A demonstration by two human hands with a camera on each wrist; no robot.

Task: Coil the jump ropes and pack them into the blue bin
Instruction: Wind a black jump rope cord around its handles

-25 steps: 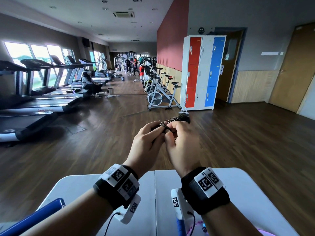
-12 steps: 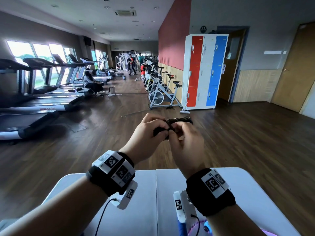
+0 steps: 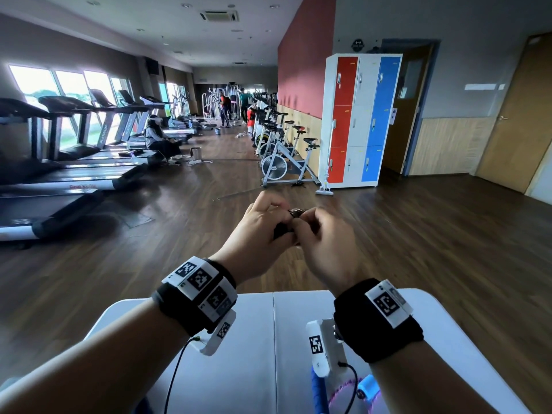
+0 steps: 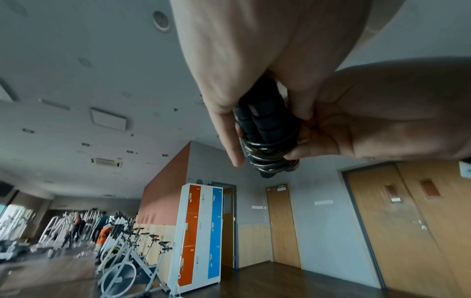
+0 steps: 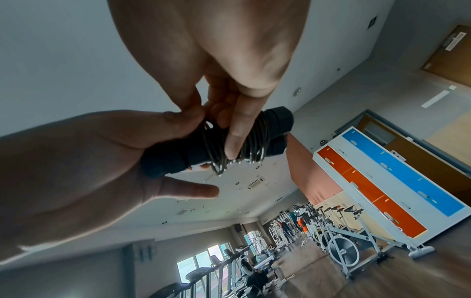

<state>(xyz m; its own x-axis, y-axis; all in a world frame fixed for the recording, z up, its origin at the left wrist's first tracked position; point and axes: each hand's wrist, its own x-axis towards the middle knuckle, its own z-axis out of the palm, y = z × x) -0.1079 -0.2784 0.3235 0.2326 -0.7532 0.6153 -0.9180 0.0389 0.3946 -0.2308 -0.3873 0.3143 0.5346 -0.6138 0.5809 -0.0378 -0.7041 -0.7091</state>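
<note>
A black jump rope (image 3: pixel 296 212) is held in the air beyond the far edge of the white table (image 3: pixel 268 339). Its two black foam handles (image 4: pixel 265 119) lie side by side, with thin dark cable (image 5: pixel 252 153) wound round them in several turns. My left hand (image 3: pixel 263 225) grips the handles (image 5: pixel 165 161) at one end. My right hand (image 3: pixel 324 234) pinches the wound cable, its index finger (image 5: pixel 234 141) lying straight across the turns. From the head view the hands hide most of the bundle. The blue bin is out of view.
Another rope with a blue handle (image 3: pixel 316 392), pink cord (image 3: pixel 343 389) and a light blue handle (image 3: pixel 368 386) lies at the table's near right. Beyond the table are wooden floor, treadmills (image 3: pixel 59 186), exercise bikes (image 3: pixel 283 165), lockers (image 3: pixel 358 121) and distant people.
The handle end that stuck out to the right of my hands a second ago is now almost hidden between them. Both hands have stayed on the bundle.
</note>
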